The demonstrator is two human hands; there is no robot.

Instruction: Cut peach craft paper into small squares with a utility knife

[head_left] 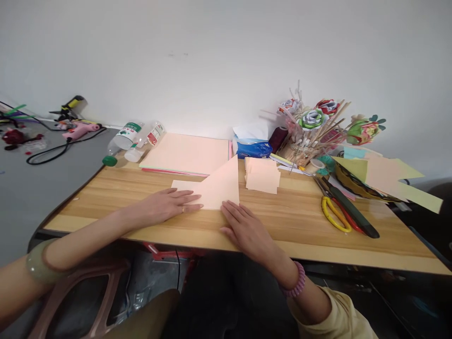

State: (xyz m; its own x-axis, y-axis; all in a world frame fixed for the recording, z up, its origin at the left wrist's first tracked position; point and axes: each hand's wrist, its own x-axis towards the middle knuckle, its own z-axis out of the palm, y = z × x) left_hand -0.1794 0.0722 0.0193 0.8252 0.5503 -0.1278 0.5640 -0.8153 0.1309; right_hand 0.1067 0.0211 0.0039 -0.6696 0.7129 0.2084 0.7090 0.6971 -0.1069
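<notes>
A pale pink sheet of paper [221, 188] lies on the wooden table, with one part folded over diagonally into a point at the back. My left hand [176, 203] rests flat on its left part, fingers stretched out. At the sheet's front right corner, my right hand [245, 228] presses down with its fingertips, fingers extended side by side and thumb apart. Just right of the sheet sits a small stack of pink paper squares [262, 175]. Behind it lies a pile of large coloured sheets [187, 153].
Two plastic bottles [123, 139] lie at the back left. A blue tissue pack [252, 143] stands against the wall. Paper flowers and sticks [314, 122] fill the back right. Yellow-handled scissors [334, 214] and a dark-handled cutting tool [355, 212] lie right, beside a basket of paper scraps [381, 176].
</notes>
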